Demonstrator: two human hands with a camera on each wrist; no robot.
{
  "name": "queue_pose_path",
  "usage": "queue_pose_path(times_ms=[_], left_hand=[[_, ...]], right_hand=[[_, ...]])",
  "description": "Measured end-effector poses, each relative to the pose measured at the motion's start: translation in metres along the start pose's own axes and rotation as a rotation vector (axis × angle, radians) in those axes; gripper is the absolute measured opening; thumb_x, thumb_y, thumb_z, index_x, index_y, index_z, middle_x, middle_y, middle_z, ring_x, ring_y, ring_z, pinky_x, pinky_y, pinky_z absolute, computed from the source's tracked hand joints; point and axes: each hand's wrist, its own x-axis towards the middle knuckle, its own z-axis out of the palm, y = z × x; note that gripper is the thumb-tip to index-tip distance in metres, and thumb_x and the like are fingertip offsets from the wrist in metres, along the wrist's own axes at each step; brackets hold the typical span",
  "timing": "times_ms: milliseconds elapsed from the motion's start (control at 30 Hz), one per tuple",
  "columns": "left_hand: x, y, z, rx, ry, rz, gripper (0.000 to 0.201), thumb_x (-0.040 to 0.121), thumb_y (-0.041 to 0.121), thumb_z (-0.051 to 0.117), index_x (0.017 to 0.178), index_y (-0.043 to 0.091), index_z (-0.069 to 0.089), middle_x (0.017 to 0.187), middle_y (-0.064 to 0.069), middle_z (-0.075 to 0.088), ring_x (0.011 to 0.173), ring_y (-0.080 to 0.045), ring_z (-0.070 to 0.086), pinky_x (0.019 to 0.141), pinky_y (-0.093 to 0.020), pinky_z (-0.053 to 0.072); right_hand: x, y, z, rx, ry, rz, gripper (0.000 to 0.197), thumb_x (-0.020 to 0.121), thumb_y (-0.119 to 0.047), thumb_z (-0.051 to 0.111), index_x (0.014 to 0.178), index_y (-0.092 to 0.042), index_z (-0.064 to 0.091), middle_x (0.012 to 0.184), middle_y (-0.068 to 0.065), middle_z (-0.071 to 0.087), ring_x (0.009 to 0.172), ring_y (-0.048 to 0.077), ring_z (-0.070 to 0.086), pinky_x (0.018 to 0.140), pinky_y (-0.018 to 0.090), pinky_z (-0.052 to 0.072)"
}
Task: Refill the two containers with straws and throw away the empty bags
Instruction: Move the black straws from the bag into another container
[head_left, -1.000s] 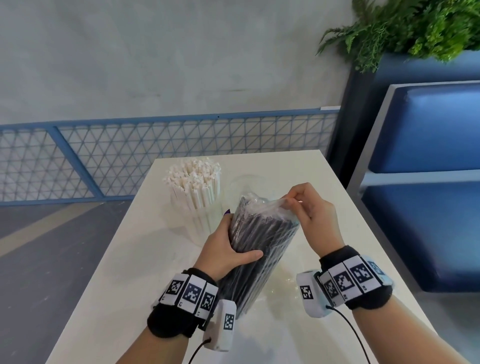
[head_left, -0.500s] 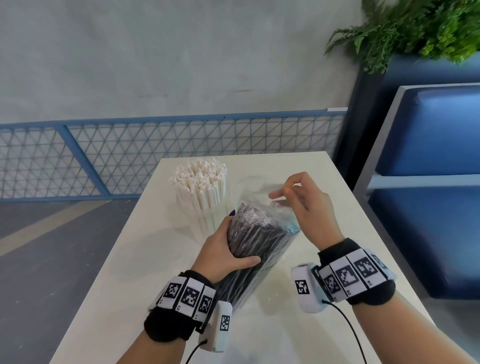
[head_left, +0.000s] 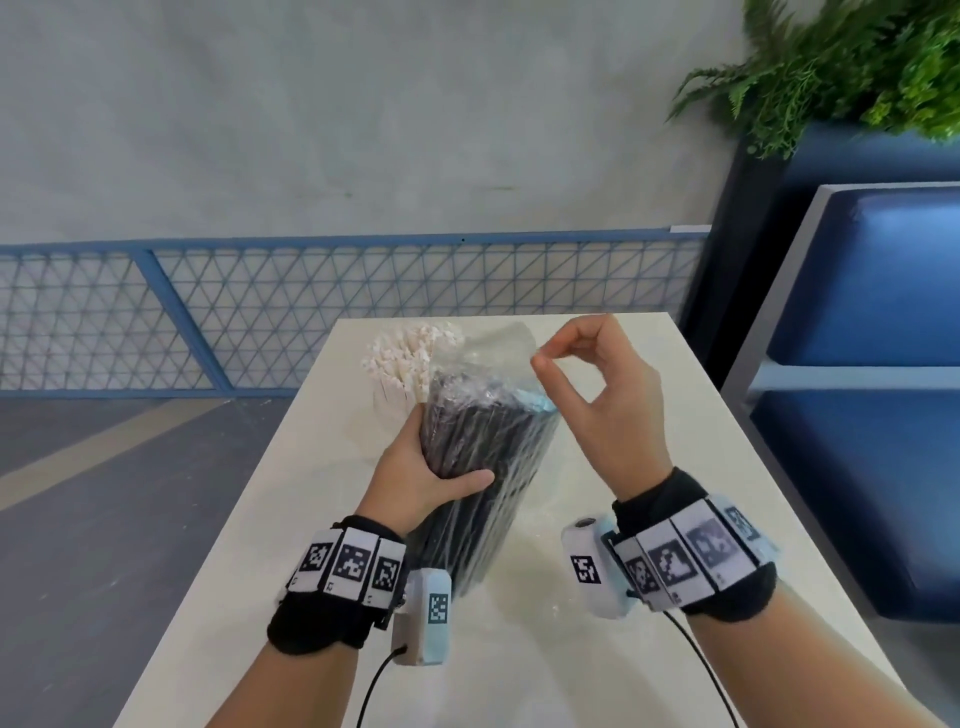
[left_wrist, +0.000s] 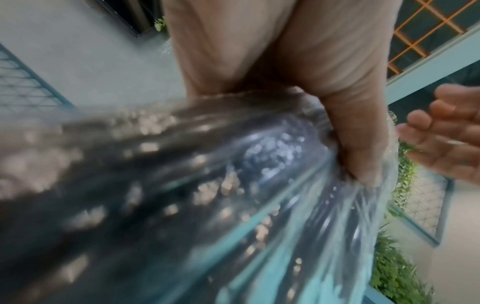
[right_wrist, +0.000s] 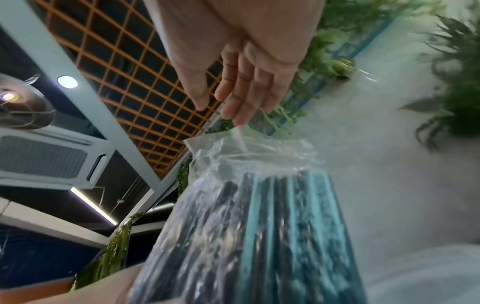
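Observation:
A clear plastic bag of black straws (head_left: 485, 447) stands tilted on the white table (head_left: 649, 519). My left hand (head_left: 423, 470) grips it round the middle, thumb across the front. The same bag fills the left wrist view (left_wrist: 207, 185) under my left thumb (left_wrist: 363, 144). My right hand (head_left: 540, 362) is raised beside the bag's loose top, thumb and forefinger pinched at its plastic edge. In the right wrist view the fingertips (right_wrist: 237, 120) meet the flap of the bag (right_wrist: 246, 216). A container full of white straws (head_left: 408, 361) stands just behind the bag.
A blue bench (head_left: 857, 415) runs along the table's right side, with a green plant (head_left: 857, 62) above it. A blue mesh fence (head_left: 260, 312) stands beyond the table's far edge. Grey floor (head_left: 104, 493) lies to the left.
My right hand has risen from the bag's top, drawing the plastic mouth upward. The left hand keeps its grip and has lifted the bag slightly toward the white straws.

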Motion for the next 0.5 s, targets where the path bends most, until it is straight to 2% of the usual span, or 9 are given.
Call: queue_pose_path(times_ms=[67,100,167,233,367,433,500], left_hand=[[0.000,-0.004,-0.002,0.018,0.008,0.000,0.069,0.060,0.029,0.086,0.113,0.037,0.043,0.105,0.020,0.060,0.096,0.010,0.055,0.078,-0.010,0.042],[-0.001,-0.006,-0.002,0.012,0.009,0.004,0.069,0.060,0.028,0.086,0.112,0.038,0.042,0.105,0.020,0.060,0.094,0.012,0.056,0.077,-0.007,0.042],[-0.001,-0.010,-0.001,-0.033,0.013,0.007,0.067,0.060,0.025,0.086,0.108,0.044,0.042,0.106,0.021,0.060,0.092,0.016,0.057,0.075,-0.002,0.043],[-0.002,-0.015,0.002,-0.085,0.008,0.012,0.068,0.061,0.023,0.086,0.108,0.047,0.043,0.109,0.020,0.061,0.097,0.016,0.057,0.081,-0.005,0.044],[-0.003,-0.021,0.006,-0.128,-0.027,0.001,0.073,0.060,0.026,0.087,0.115,0.045,0.042,0.114,0.018,0.061,0.106,0.005,0.058,0.095,-0.023,0.048],[-0.001,-0.021,0.006,-0.154,-0.038,0.002,0.081,0.059,0.029,0.087,0.124,0.038,0.039,0.119,0.018,0.058,0.112,0.002,0.056,0.098,-0.023,0.045],[0.003,-0.019,0.007,-0.170,-0.062,0.003,0.094,0.057,0.034,0.087,0.135,0.029,0.035,0.128,0.014,0.055,0.119,-0.001,0.053,0.102,-0.024,0.042]], right_hand=[[-0.002,-0.005,0.001,-0.130,0.006,-0.168,0.007,0.086,-0.015,0.061,0.085,-0.008,0.062,0.080,0.001,0.064,0.072,0.011,0.055,0.071,0.017,0.045],[-0.003,-0.006,0.003,-0.182,-0.058,-0.218,0.009,0.088,-0.015,0.059,0.084,-0.009,0.064,0.079,0.000,0.065,0.069,0.012,0.054,0.069,0.018,0.044],[-0.007,-0.003,0.011,-0.273,-0.262,-0.236,0.017,0.091,-0.019,0.052,0.089,-0.011,0.066,0.082,0.000,0.066,0.073,0.014,0.056,0.071,0.021,0.045],[-0.016,0.005,0.021,-0.341,-0.374,-0.187,0.025,0.092,-0.025,0.044,0.098,-0.012,0.065,0.092,0.002,0.064,0.086,0.018,0.057,0.080,0.020,0.041],[-0.023,0.016,0.028,-0.367,-0.364,-0.074,0.027,0.093,-0.021,0.038,0.106,-0.013,0.061,0.114,0.003,0.058,0.105,0.021,0.055,0.093,0.013,0.034],[-0.016,0.014,0.028,-0.422,-0.345,-0.067,0.028,0.093,-0.019,0.037,0.111,-0.014,0.059,0.125,0.001,0.057,0.112,0.019,0.055,0.097,0.021,0.037],[-0.006,0.008,0.026,-0.522,-0.306,-0.098,0.029,0.092,-0.017,0.038,0.113,-0.015,0.058,0.123,0.000,0.060,0.109,0.019,0.057,0.095,0.027,0.039]])
